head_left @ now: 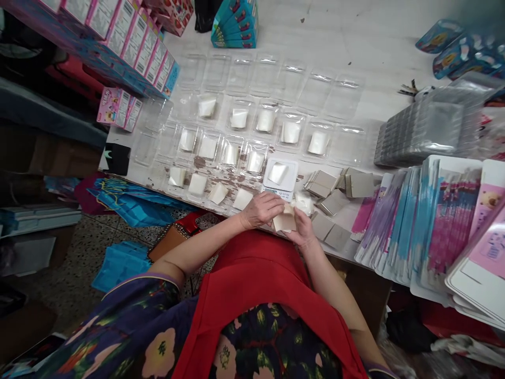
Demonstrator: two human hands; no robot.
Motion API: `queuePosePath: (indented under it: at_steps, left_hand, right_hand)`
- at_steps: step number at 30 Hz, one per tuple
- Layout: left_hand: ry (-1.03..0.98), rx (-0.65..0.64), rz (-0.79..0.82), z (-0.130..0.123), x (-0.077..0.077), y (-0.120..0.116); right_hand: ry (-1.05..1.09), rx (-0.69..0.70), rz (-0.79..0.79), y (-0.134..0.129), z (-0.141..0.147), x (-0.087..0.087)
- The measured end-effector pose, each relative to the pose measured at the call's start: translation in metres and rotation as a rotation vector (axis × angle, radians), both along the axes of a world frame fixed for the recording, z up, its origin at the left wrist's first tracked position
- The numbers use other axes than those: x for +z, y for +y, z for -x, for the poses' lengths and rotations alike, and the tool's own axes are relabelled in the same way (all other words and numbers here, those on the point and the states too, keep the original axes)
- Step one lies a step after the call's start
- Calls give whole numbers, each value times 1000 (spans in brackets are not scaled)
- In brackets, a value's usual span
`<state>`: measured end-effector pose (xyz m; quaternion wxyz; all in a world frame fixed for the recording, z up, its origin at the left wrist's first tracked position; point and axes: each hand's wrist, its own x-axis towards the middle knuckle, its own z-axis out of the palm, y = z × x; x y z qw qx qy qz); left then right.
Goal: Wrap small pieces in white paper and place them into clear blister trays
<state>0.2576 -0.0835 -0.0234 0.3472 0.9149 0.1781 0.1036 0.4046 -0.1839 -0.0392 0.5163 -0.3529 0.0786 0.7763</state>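
Note:
A small cream-coloured paper piece (284,221) is held at the table's front edge, its exact kind hard to make out. My right hand (303,229) pinches it from the right side. The bent fingers of my left hand (261,209) close on its upper left edge. Just beyond sits a white digital scale (291,185) with a folded white packet (278,172) on its pan. To the right of the scale, beside my right hand, lies a crumpled transparent plastic bag (303,201) with whitish contents. A row of similar cream packets (198,184) runs along the edge to the left.
Transparent plastic trays (269,73) stand in rows, several with white packets. Grey card stacks (321,184) lie right of the scale. Farther right are stacked plastic shells (422,126) and upright printed cards (410,210). Pink boxes (130,42) rise at the far left.

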Motion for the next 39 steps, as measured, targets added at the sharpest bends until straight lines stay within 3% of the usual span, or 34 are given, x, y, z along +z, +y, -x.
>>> queuePosePath:
  at_steps: [5,10,16,18,21,25,32,36,39]
  left_hand:
    - [93,30,8,8,11,16]
    - [238,73,230,14,14,30]
    - [370,508,761,26,-12,21]
    - [387,548,844,28,-22,20]
    - [391,519,703,26,-28,32]
    - [415,458,507,14,-22,73]
    - [464,133,279,-41,-24,145]
    - [547,15,153,-72,-38,159]
    - [600,3,77,-86,-50,157]
  right_hand:
    - [-45,5,-65,4,0,-8]
    - [-239,98,-37,0,14,-24]
    - [-333,-70,90,-4,49,-44]
    - [-365,-102,94,-3,56,-45]
    - [-411,-99,113,-1,57,-43]
    - [-410,-95,158,-5,48,-39]
    - [-390,-192,239,-24,36,-39]
    - [-364,-250,275,-33,39,-45]
    - [-360,-280,306,-37,41,-47]
